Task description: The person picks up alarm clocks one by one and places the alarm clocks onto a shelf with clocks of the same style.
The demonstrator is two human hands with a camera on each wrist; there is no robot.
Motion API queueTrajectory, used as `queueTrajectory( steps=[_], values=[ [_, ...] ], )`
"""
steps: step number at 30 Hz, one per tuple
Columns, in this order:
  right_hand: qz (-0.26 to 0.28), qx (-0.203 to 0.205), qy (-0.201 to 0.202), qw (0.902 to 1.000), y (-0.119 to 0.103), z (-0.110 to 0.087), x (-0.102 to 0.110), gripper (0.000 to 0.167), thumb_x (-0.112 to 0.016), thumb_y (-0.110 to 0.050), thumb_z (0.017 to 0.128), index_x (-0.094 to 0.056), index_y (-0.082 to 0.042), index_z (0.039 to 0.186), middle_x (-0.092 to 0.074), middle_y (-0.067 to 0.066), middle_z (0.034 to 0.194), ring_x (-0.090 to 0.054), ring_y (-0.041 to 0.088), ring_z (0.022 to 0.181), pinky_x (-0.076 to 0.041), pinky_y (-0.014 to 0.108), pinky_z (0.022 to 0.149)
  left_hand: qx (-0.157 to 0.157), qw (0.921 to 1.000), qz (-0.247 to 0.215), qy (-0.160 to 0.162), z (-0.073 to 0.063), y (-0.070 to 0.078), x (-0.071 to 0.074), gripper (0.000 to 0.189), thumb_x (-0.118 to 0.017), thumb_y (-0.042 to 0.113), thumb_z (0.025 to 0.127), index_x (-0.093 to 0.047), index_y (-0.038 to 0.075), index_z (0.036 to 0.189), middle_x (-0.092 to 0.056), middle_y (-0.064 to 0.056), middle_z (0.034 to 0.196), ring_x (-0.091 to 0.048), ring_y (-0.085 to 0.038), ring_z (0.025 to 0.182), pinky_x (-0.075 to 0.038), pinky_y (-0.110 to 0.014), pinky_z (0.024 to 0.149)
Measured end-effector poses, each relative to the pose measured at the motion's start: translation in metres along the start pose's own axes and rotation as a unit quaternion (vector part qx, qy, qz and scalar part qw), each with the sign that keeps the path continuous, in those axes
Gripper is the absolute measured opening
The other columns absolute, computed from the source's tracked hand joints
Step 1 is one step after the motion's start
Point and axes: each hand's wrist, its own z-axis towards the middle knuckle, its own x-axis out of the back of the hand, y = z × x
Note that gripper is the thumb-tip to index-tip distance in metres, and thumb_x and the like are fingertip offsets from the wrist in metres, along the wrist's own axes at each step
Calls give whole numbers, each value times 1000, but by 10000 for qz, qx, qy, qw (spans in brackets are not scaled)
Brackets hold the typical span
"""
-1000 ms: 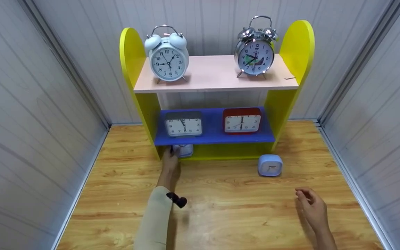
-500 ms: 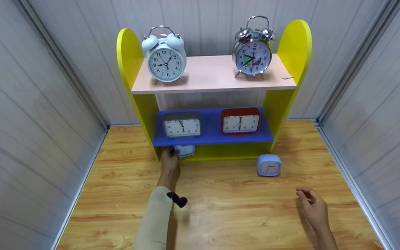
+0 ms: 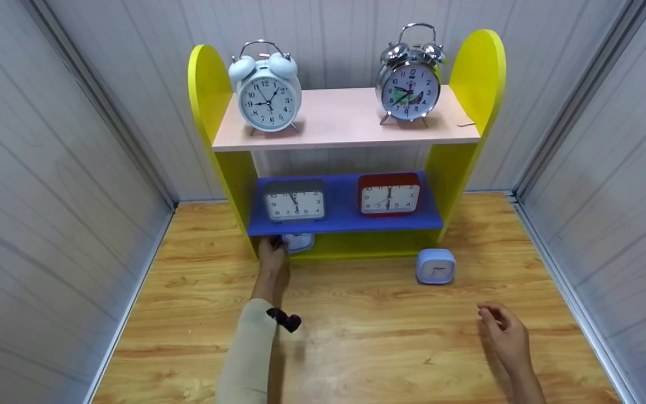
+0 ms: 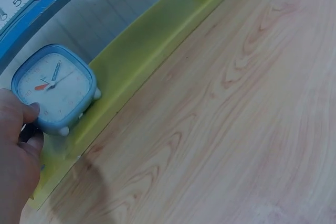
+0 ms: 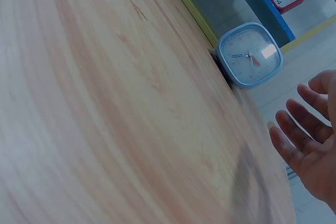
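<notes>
My left hand (image 3: pixel 271 255) reaches under the blue shelf and pinches the lower left corner of a small light-blue alarm clock (image 4: pixel 52 90) between thumb and fingers. That clock sits over the yellow bottom board, its face outward; in the head view the blue shelf hides its upper part. A second light-blue alarm clock (image 3: pixel 435 266) stands on the wooden surface at the unit's front right. My right hand (image 3: pixel 507 336) hovers nearer the front, apart from that clock, its fingers loosely bent and holding nothing.
A yellow shelf unit (image 3: pixel 483 84) stands against the back wall. White (image 3: pixel 270 104) and chrome (image 3: pixel 410 92) twin-bell clocks top its pink shelf (image 3: pixel 340 118). Grey (image 3: pixel 295 201) and red (image 3: pixel 389 194) clocks sit on the blue shelf (image 3: pixel 342 221). Panel walls flank both sides.
The light-blue clock at my left hand has turned slightly and now leans a little in the head view. My right hand stays where it was.
</notes>
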Motion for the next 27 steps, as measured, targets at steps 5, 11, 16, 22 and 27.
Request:
queueTrajectory(
  steps=[5,11,16,22,27],
  values=[
    [79,-10,-16,10000,-18,-7,3,30,-60,-17,110,-69,5,127,-73,-8,109,-68,3,101,-52,15,84,-137,9998,56,145,4,-4,1,49,-53,-19,96,-50,-17,145,-54,-37,144,-51,-48,139,-44,-54,113],
    [113,366,172,9991,-8,-7,1,27,-61,-13,109,-70,7,124,-73,-9,108,-67,1,100,-52,13,83,129,9996,-262,51,4,0,0,56,-44,-22,96,-41,-16,152,-47,-34,154,-43,-44,147,-37,-48,120],
    [177,350,143,9991,-22,-12,2,27,-62,-13,109,-70,8,123,-72,-12,105,-68,3,98,-53,15,82,323,9992,-222,27,7,0,0,57,-43,-20,98,-40,-13,154,-44,-31,158,-39,-40,150,-34,-46,122],
    [177,111,53,9998,-16,-9,3,30,-61,-16,109,-69,7,126,-72,-14,106,-68,3,100,-53,15,83,482,9972,-566,69,8,0,-3,57,-43,-18,100,-39,-10,157,-42,-27,161,-36,-37,153,-32,-45,124],
    [46,-45,43,10000,-1,-2,3,31,-60,-19,110,-69,5,128,-72,-14,107,-69,5,102,-53,15,83,128,9996,-239,102,10,-4,-3,52,-46,-17,99,-44,-16,151,-47,-33,155,-43,-40,147,-39,-48,118]
  ],
)
